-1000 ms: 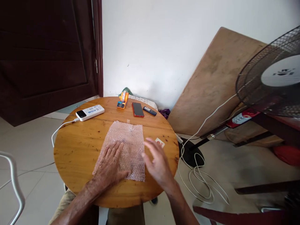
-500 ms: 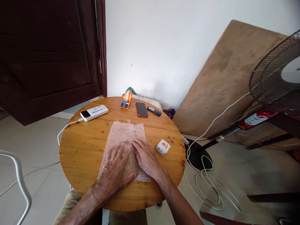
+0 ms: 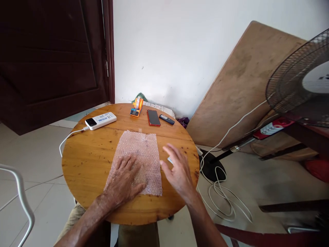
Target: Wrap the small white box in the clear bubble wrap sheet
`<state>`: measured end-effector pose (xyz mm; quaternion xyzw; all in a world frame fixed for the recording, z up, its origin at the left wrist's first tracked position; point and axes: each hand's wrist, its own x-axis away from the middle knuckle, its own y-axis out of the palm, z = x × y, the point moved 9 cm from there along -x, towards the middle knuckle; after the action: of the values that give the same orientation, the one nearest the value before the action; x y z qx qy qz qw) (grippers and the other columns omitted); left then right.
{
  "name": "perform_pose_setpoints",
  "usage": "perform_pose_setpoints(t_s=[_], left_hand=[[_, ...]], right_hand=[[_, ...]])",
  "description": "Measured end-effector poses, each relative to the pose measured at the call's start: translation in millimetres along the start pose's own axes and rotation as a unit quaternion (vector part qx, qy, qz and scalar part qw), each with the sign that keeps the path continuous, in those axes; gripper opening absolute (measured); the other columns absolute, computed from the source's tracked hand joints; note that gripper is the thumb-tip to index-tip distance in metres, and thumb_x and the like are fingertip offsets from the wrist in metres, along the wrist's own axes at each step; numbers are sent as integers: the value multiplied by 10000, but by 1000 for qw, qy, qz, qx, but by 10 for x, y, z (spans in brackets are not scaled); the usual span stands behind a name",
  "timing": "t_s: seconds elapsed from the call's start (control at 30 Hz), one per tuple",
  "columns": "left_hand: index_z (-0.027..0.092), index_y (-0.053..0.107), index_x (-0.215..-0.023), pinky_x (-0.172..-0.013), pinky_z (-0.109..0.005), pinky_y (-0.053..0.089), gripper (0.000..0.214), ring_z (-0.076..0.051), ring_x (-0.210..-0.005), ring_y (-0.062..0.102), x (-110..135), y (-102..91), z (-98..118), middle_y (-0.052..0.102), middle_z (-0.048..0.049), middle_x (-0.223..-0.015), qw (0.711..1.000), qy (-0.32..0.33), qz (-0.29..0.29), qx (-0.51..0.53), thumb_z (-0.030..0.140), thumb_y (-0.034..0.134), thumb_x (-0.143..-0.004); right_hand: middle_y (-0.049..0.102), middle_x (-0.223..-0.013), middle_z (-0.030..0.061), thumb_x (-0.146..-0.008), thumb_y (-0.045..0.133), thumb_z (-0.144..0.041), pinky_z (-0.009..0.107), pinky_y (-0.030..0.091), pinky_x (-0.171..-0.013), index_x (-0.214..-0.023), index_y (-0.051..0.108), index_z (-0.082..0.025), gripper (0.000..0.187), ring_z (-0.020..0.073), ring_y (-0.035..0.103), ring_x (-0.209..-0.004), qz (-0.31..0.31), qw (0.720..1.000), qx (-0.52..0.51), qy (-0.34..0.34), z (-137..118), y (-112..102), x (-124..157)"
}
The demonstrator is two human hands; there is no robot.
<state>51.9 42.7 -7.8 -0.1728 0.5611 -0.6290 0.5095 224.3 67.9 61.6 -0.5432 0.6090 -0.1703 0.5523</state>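
Note:
A sheet of bubble wrap (image 3: 140, 152) lies flat in the middle of a round wooden table (image 3: 87, 161). My left hand (image 3: 124, 181) rests flat on the sheet's near left part, fingers spread. To the right of the sheet, my right hand (image 3: 177, 171) hovers just above the table with its fingers apart and nothing in it. It covers most of a small white and red box (image 3: 170, 160), of which only a corner shows.
At the table's far edge lie a white power bank (image 3: 100, 120) with its cable, an orange tape dispenser (image 3: 135, 107), a red phone (image 3: 153, 117) and a small dark phone (image 3: 166, 119). A wooden board (image 3: 239, 85) leans on the wall. A fan (image 3: 300, 92) and coiled white cable (image 3: 223, 199) are on the right.
My right hand has lifted off the bubble wrap and moved right, over the small box. My left hand has stayed flat on the sheet.

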Motion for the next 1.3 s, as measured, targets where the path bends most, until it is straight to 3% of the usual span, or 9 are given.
perform_pose_setpoints(t_s=[0.13, 0.3, 0.4, 0.5, 0.6, 0.7, 0.83, 1.0, 1.3], left_hand=[[217, 559, -1309, -1162, -575, 248, 553, -358, -1406, 363, 4, 6, -23, 482, -149, -1474, 1000, -4, 6, 1, 508, 610, -842], [218, 551, -1312, -1168, -567, 243, 565, -358, -1407, 359, 3, 22, -12, 477, -141, -1478, 1000, -2, -3, 0, 496, 627, -825], [212, 559, -1305, -1172, -563, 238, 558, -358, -1402, 367, 1, 8, -13, 491, -144, -1464, 1000, -7, -4, 2, 488, 627, -825], [207, 574, -1291, -1175, -564, 232, 543, -357, -1401, 368, -6, -4, -3, 492, -145, -1461, 1000, -7, -7, 3, 498, 611, -834], [192, 562, -1316, -1170, -572, 235, 575, -363, -1400, 367, -18, 2, 3, 491, -155, -1463, 1000, -11, -19, -1, 506, 603, -837], [201, 515, -1374, -1170, -579, 236, 638, -363, -1403, 366, -29, 8, 5, 481, -147, -1478, 999, -17, -27, 8, 484, 633, -815], [237, 543, -1344, -1162, -570, 271, 597, -344, -1389, 400, -28, -51, -9, 497, -119, -1473, 999, -16, 8, 35, 438, 665, -795], [185, 618, -1209, -1090, -520, 394, 361, -303, -1244, 564, 74, -303, -217, 650, -139, -1284, 988, -68, 138, 30, 290, 576, -867], [153, 535, -1316, -1132, -551, 333, 566, -329, -1286, 518, 136, -233, -325, 600, -137, -1359, 996, -58, 65, 19, 292, 645, -778]], right_hand=[[544, -1407, 122, -780, 608, -297, 581, 399, -1049, -1378, 495, -246, 611, 350, 499, -1302, 16, 992, 53, 112, 632, -144, 60], [685, -1227, 113, -752, 600, -299, 512, 492, -977, -1262, 600, -213, 518, 306, 658, -1090, -45, 977, -36, 205, 1075, 77, 172], [720, -1156, 101, -738, 638, -324, 499, 509, -961, -1246, 618, -222, 519, 296, 681, -1046, -20, 966, -107, 236, 966, 23, 196], [711, -1180, 90, -748, 667, -331, 416, 537, -935, -1269, 603, -222, 536, 255, 687, -1046, -16, 948, -232, 217, 580, 10, 108], [709, -1183, 66, -767, 674, -300, 362, 535, -929, -1279, 599, -225, 523, 222, 680, -1039, -74, 943, -291, 146, 88, 166, -56], [696, -1208, 54, -763, 653, -208, 352, 521, -947, -1259, 611, -230, 498, 207, 670, -1044, -111, 948, -280, 105, -145, 404, -150], [696, -1189, 50, -790, 612, -170, 356, 523, -943, -1210, 628, -229, 425, 207, 667, -1055, -126, 943, -291, 102, -83, 689, -111], [633, -1307, 51, -772, 643, -144, 395, 459, -1043, -1322, 542, -264, 572, 232, 608, -1184, -138, 944, -289, 80, -47, 781, 19], [705, -1134, 40, -775, 651, -196, 352, 532, -904, -1253, 562, -239, 489, 209, 681, -982, -147, 920, -343, 119, -40, 824, 38]])
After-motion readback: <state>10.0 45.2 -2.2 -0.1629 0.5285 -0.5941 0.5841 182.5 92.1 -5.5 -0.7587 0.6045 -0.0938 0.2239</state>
